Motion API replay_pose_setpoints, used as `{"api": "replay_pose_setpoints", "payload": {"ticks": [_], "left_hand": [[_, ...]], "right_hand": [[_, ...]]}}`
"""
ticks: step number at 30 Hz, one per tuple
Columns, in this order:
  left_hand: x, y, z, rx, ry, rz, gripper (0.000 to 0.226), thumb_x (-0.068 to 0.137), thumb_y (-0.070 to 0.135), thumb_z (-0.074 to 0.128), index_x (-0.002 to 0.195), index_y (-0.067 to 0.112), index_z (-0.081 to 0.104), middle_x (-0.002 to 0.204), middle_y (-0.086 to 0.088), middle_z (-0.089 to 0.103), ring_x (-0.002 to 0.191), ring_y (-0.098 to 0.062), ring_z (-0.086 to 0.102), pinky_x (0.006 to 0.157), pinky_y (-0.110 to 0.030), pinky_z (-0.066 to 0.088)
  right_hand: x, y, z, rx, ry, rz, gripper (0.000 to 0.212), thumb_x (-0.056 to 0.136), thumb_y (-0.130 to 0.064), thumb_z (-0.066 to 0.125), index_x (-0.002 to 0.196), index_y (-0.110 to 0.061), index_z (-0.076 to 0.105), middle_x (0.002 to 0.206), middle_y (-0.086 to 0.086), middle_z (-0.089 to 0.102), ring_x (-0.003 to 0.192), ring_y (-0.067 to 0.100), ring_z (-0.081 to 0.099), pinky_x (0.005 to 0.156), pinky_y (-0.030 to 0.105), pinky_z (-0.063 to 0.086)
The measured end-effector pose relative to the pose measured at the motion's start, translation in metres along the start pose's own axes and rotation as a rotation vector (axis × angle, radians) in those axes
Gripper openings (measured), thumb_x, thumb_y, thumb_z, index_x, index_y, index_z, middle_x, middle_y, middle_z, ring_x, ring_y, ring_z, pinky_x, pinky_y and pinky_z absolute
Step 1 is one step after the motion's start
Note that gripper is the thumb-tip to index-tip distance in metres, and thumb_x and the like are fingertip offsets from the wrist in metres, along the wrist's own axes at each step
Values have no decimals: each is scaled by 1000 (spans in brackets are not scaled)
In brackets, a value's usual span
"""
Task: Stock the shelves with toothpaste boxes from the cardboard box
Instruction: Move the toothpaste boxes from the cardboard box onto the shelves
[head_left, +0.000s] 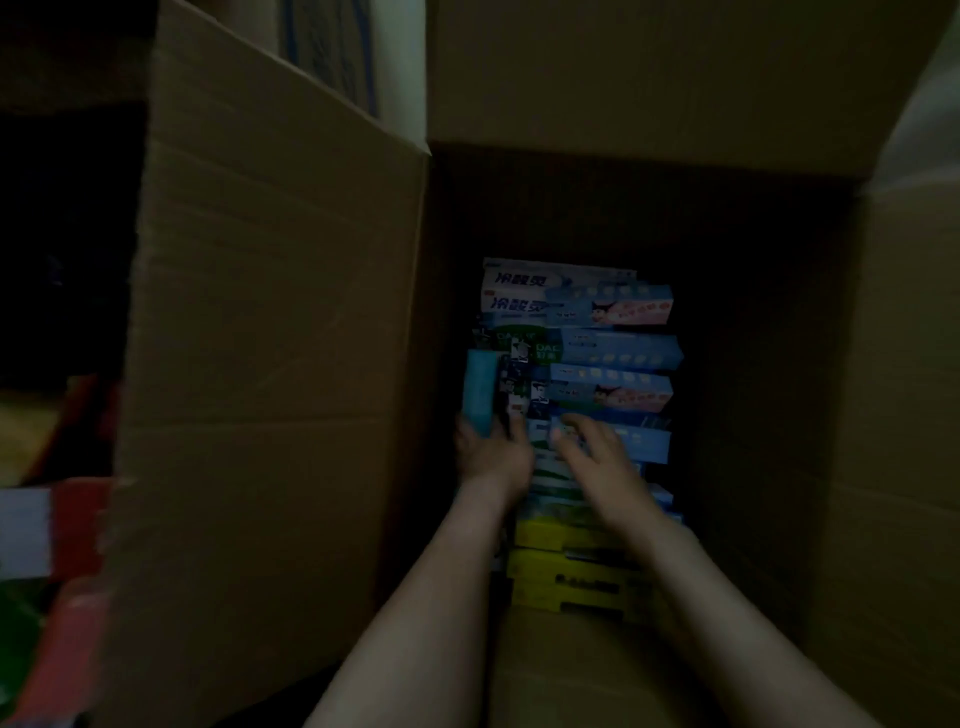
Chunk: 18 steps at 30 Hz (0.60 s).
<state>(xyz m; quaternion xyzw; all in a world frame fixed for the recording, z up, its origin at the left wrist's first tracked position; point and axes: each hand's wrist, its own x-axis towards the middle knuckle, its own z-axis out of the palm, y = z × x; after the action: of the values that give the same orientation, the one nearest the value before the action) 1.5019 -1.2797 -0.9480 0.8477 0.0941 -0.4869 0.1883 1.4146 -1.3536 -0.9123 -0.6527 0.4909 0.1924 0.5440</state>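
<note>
Picking step: left hand grips a teal box. Right hand, fingers seemingly spread in the dim light, touches the boxes beneath. Next: lift clear of the carton.

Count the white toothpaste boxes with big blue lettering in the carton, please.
2. The farthest white box lies at the far end of the row; the second white box lies right beside it, nearer the camera. Others may be hidden below the top layer.
</note>
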Motion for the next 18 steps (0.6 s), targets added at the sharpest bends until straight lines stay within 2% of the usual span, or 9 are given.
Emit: {"api": "replay_pose_setpoints", "payload": {"ticks": [3,5,8,10,13,16,18], "left_hand": [[-63,25,-19,254,-44,341,62,102,42,31,153,12,11,159,-9,0,146,-27,5,120,-42,6],[-110,42,-31,526,-54,605,58,103,41,22,153,12,15,159,-11,-11,146,-26,-11,117,-38,-10],[-188,70,-66,819,41,930,61,100,41,12,153,12,13,159,-16,-8,147,-29,-11,113,-40,-17],[-244,90,-101,899,94,1057,65,94,41,8,150,11,24,159,-16,-1,147,-30,-4,116,-44,-11],[-319,112,-163,874,29,1165,51,96,28,40,142,8,39,158,-17,13,146,-32,12,120,-45,7],[-377,118,-220,788,73,1222,51,85,10,59,133,2,45,144,-20,41,131,-35,42,111,-44,32],[-405,112,-252,652,188,1196,66,71,9,73,129,6,41,132,-19,53,117,-34,56,100,-45,46]], "right_hand": [[-28,-41,-26,580,-5,120,53,92,-31,57,140,-17,39,132,0,50,112,11,50,90,25,40],[-55,-70,-48,950,-35,143,60,82,-27,66,137,-18,41,122,2,59,108,15,59,88,32,48],[-110,-117,-88,1136,33,146,44,83,-22,69,124,-20,52,117,9,64,107,25,63,90,42,52],[-154,-146,-114,1147,88,122,46,85,-20,68,128,-14,52,118,12,65,106,27,65,87,42,54],[-223,-190,-151,1129,82,34,33,91,-9,57,124,-9,55,113,14,67,96,26,68,79,40,57],[-285,-234,-178,1106,-23,-32,33,91,-5,52,124,-4,54,109,17,67,87,25,69,63,36,59],[-321,-264,-186,1082,-149,-78,36,88,-8,53,124,-4,53,109,17,67,90,26,69,66,35,59]]}}
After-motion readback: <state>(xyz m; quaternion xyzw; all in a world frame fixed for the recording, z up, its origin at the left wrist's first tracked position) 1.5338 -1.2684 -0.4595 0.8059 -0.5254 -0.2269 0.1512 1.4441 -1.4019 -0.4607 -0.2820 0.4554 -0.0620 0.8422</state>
